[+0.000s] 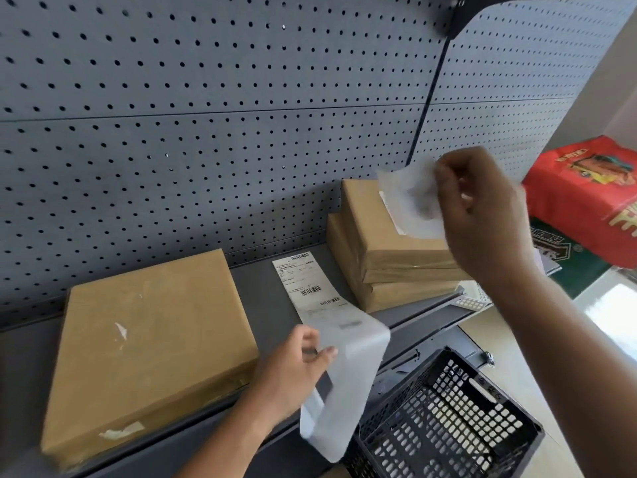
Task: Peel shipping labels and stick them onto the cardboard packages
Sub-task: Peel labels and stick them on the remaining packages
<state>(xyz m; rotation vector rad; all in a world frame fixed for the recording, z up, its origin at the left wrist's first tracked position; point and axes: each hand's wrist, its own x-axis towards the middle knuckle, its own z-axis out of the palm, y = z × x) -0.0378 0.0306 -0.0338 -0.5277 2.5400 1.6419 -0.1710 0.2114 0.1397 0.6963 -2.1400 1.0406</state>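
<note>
While the left hand (296,367) pinches the label strip (331,346) beside the big box (148,346), the right hand (482,215) pinches a peeled label (410,198).

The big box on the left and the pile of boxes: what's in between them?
In the head view, a label strip lies on the grey shelf between the big box and the stacked boxes.

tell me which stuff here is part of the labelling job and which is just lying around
Part of the job:
label strip held by the left hand
peeled sheet in the right hand
big package
stacked packages

Lying about:
black crate
red bag
</note>
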